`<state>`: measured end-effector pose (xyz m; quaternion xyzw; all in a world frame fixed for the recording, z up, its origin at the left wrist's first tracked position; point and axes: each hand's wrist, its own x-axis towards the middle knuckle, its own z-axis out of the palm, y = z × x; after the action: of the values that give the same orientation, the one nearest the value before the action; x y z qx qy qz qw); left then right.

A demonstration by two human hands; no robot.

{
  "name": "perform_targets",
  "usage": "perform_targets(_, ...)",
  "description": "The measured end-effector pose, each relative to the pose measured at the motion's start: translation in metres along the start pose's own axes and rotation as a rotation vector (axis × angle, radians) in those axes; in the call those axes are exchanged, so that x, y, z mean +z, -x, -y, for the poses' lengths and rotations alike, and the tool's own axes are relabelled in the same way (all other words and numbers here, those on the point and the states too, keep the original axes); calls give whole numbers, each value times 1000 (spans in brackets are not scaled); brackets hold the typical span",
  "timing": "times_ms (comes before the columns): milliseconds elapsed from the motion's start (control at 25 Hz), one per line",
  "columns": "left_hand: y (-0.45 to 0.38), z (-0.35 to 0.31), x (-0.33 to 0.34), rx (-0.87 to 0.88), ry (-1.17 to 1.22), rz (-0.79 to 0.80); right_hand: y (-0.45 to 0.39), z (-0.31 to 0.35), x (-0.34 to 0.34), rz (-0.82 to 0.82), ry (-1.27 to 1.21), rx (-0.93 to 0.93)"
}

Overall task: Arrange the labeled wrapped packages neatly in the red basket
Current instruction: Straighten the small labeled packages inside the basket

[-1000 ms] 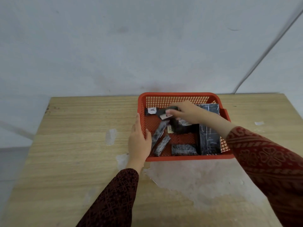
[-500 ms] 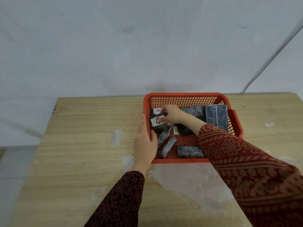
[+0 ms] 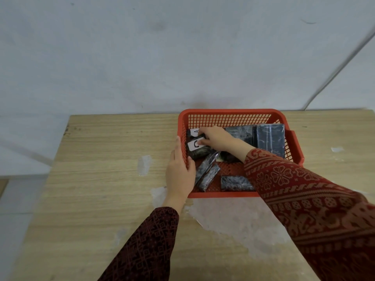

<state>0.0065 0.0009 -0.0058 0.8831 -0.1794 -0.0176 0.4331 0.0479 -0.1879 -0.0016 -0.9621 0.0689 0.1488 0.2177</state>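
Observation:
A red mesh basket point(image 3: 229, 113) sits on the wooden table near the wall. Several black wrapped packages lie inside. My right hand point(image 3: 218, 138) reaches into the basket's far left corner and pinches a black package with a white label point(image 3: 197, 148). Behind it lies another package with an "A" label point(image 3: 195, 131). My left hand point(image 3: 179, 171) grips the basket's left wall, thumb inside. Two slim packages point(image 3: 207, 171) lean diagonally near my left thumb. A small one point(image 3: 235, 182) lies by the front wall. A large flat package point(image 3: 269, 138) fills the right side.
The wooden table point(image 3: 105, 179) has pale worn patches in front of the basket and to its left. A plain wall rises just behind the table. A grey cable point(image 3: 332, 72) runs diagonally down the wall at the right. A small white scrap point(image 3: 337, 149) lies right of the basket.
My right hand moved from the basket's middle to its far left corner, carrying the labelled package and setting it down near the "A" package. My left hand stayed on the basket's left wall.

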Motion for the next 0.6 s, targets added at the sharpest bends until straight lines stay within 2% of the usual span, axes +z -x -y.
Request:
perform_targets(160,-1,0,1,-2,-11,6,-2,-2,1,-22,14,7)
perform_targets(360,-1,2,2,-5,-7,6,6,7,18,-191,148,92)
perform_targets(600,-1,1,2,-26,5,2,18,22,12,-140,157,74)
